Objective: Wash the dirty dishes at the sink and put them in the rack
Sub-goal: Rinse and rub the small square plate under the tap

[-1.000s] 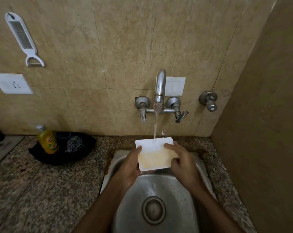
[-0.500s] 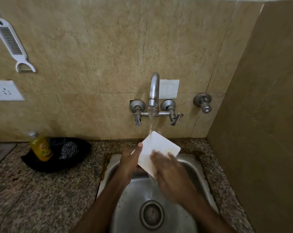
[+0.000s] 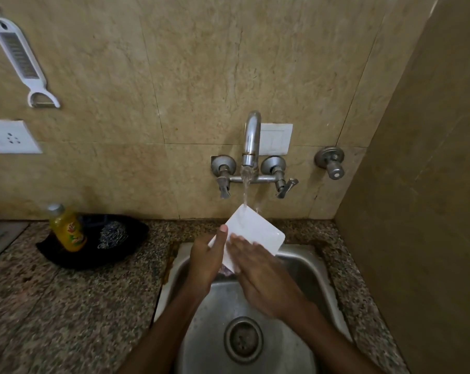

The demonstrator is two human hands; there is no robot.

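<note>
Beige stone-tile wall (image 3: 174, 76) closed the back, and a brown side wall (image 3: 417, 211) stood hard against the right of the basin, so free room lay only leftward. Speckled granite surface (image 3: 66, 306) wrapped the stainless steel sink (image 3: 318, 268), whose rim sat just under the work. Left hand (image 3: 205, 261) gripped the left edge of the white square plate (image 3: 258, 229), thumb up across the face, other digits hidden behind it. Right hand (image 3: 266, 279) lay flat on the face, fingers (image 3: 240, 245) straight and together, likely rubbing residue off. Plate was over the sink's back half, tilted with its far corner up under the stream from the chrome wall tap (image 3: 251, 136), probably so water sheeted down and drained into the basin. Far corner sat close below the spout, so little headroom there. Black tray (image 3: 66, 255) with yellow soap bottle (image 3: 67, 230) and steel scrubber (image 3: 112, 234) sat left, well apart. No rack in view; wash step judged unfinished.
</note>
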